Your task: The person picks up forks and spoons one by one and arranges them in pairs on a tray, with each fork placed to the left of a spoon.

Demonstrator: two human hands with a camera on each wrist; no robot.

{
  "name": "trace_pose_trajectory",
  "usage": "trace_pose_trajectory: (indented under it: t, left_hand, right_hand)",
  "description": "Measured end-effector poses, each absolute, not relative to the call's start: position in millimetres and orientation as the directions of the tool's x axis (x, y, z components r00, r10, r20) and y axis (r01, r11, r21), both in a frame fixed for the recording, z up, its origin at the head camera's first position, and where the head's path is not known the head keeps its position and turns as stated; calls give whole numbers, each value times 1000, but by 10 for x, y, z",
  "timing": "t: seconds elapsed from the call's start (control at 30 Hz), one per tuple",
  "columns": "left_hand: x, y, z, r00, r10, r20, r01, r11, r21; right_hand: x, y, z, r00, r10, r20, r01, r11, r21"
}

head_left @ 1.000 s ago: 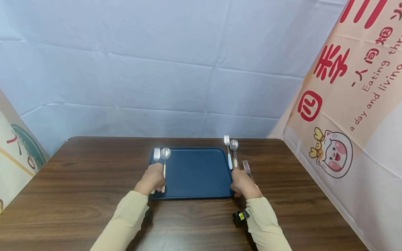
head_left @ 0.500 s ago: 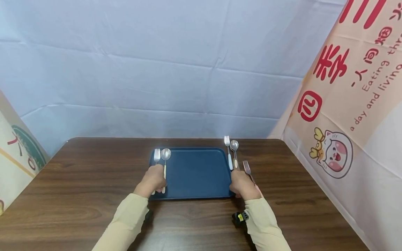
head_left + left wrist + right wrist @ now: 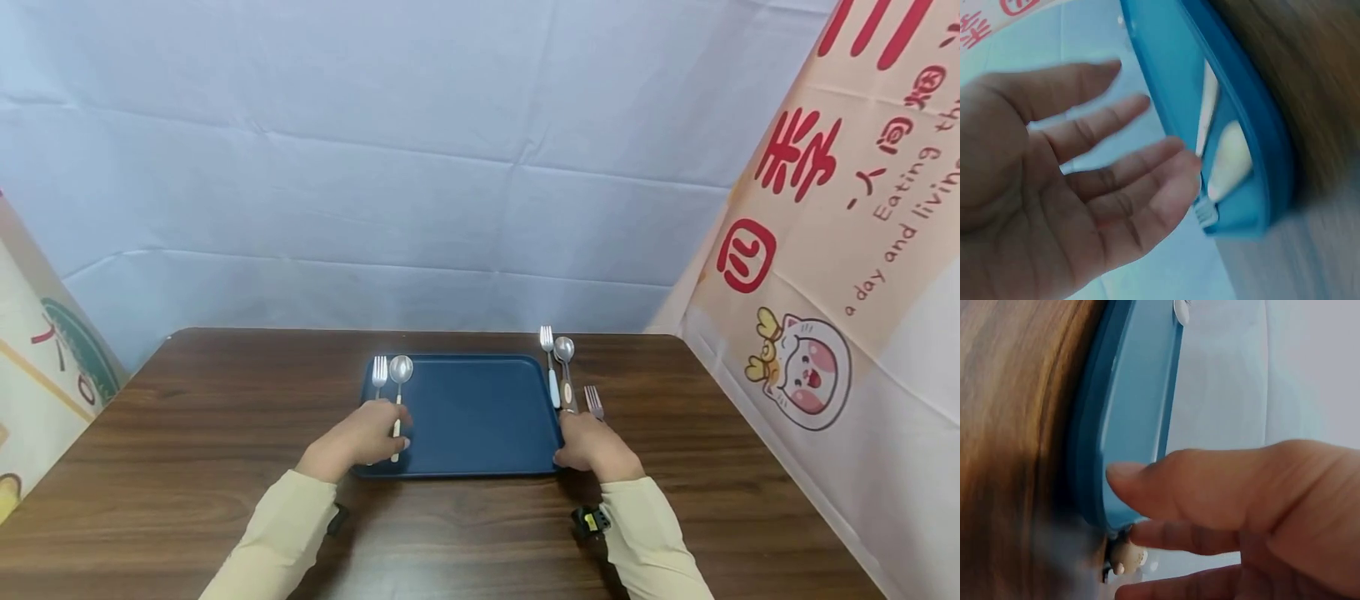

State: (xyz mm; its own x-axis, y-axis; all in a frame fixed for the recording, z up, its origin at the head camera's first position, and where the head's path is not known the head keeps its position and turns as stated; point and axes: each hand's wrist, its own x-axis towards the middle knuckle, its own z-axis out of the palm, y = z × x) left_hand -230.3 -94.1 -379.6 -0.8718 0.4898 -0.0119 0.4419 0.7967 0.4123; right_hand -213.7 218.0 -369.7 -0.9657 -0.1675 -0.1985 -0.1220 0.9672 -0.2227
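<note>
A blue rectangular tray (image 3: 476, 417) lies on the table. Along its left side rest a fork (image 3: 379, 372) and a spoon (image 3: 401, 371) with pale handles. My left hand (image 3: 363, 435) hovers over those handles; in the left wrist view its fingers are loosely bent and hold nothing. At the tray's front right corner is my right hand (image 3: 594, 442), its thumb over the rim in the right wrist view and its fingers apart, gripping nothing. Just right of the tray lie a light-blue-handled fork (image 3: 553, 387) and a brown-handled spoon (image 3: 566, 367), partly behind this hand.
Another fork (image 3: 593, 402) lies farther right, its handle hidden by the right hand. The dark wooden table (image 3: 247, 392) extends around the tray. A pale cloth (image 3: 375, 208) hangs behind the table, and a printed banner (image 3: 810, 275) hangs at the right.
The left hand's fingers have loosened from the fork and spoon handles, and the hand has opened. The right hand has shifted slightly right and its fingers have spread.
</note>
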Motion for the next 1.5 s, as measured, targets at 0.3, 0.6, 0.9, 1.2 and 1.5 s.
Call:
trace_pose_trajectory:
  t: [0.3,0.6,0.9,1.2,1.5]
  left_hand:
    - [-2236,-1007,-3783,-880,475,-9,447,835,319]
    - [-2211,-1048,-3810,-883,470,-3,440,830,342]
    - [-2204,-1058,-3810,-891,453,-5,428,845,322]
    - [-2198,-1116,-3844,-927,375,14,364,886,286]
    - [-2201,-1157,-3848,-947,321,-14,298,893,336]
  right_hand:
    - [-2149,2206,-3666,-957,-190,-219,-141,966,-218]
    - [-2179,2192,-3658,-958,-201,-204,-154,962,-224]
    - [-2235,2159,-3656,-963,-207,-173,-160,955,-250]
    - [-2375,2200,-3623,-971,-214,-107,-187,958,-215]
    - [-2543,2224,-3656,-966,-251,-65,-226,939,-259]
